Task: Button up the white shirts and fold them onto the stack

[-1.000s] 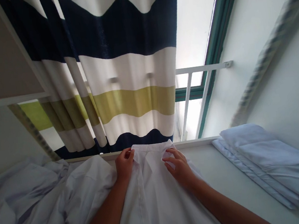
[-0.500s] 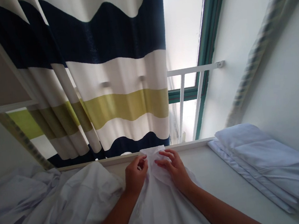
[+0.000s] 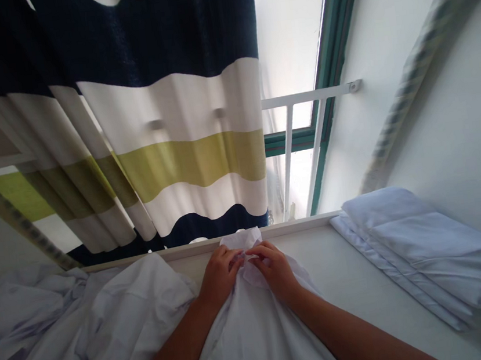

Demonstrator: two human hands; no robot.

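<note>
A white shirt [image 3: 256, 341] lies flat on a white table [image 3: 358, 282], its collar end toward the far edge. My left hand [image 3: 218, 277] and my right hand [image 3: 275, 269] meet at the top of the shirt, fingertips almost touching. Both pinch the bunched collar fabric [image 3: 242, 243] between them. My forearms run back over the shirt body toward me.
A stack of folded white garments [image 3: 420, 251] sits at the right by the wall. A crumpled heap of white clothes [image 3: 65, 324] covers the left. Behind the table's far edge hang a striped curtain [image 3: 172, 124] and a window with a white rail [image 3: 309, 97].
My hands were apart on the spread collar; they have come together at the middle, gathering the collar fabric into a bunch. The view has tilted slightly downward.
</note>
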